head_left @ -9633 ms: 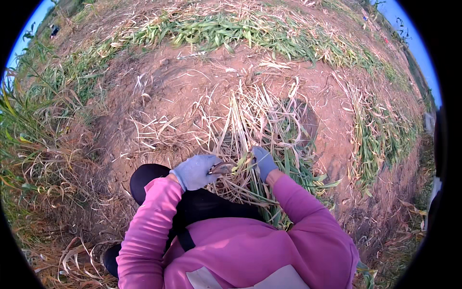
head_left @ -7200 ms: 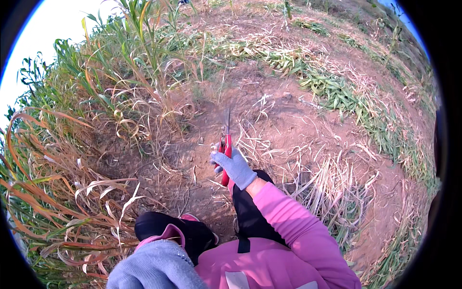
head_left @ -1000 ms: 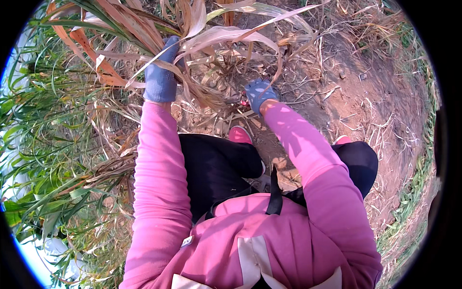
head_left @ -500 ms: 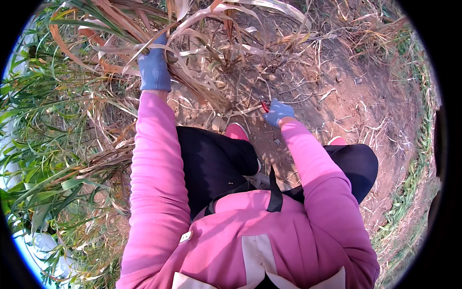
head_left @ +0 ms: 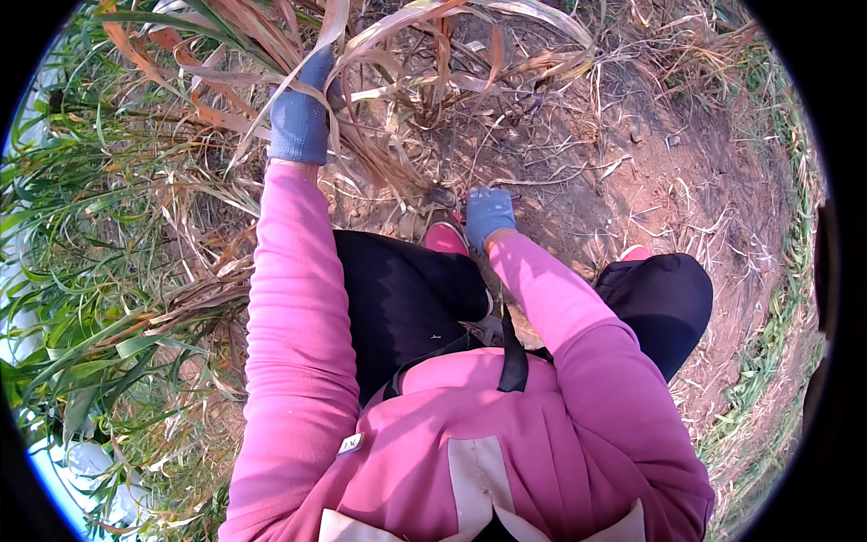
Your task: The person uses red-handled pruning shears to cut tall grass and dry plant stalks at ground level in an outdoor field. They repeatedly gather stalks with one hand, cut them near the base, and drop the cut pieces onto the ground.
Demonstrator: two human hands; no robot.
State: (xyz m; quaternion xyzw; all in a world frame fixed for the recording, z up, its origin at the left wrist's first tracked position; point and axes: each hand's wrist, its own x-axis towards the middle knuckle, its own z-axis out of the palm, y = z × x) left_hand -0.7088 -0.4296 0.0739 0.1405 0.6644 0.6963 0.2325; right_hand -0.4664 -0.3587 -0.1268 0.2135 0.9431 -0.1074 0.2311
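Observation:
My left hand, in a blue-grey knit glove, is closed round a bundle of dry stalks with long tan and greenish leaves. The bundle slants down to its base in the soil, near my left shoe. Beside that base my right hand, gloved alike, is closed on the red handle of what looks like a sickle. Only a sliver of the red shows past the glove; the blade cannot be made out now. Leaves cross in front of my left fingers.
Green leafy plants stand thick along the left. Further dry stalks rise ahead. Reddish bare soil strewn with straw lies to the right, with a grassy strip along the far right. My bent knees flank the work spot.
My right hand has moved left with the sickle, up to the base of the stalks. My left hand has shifted slightly up and right, still gripping the bundle.

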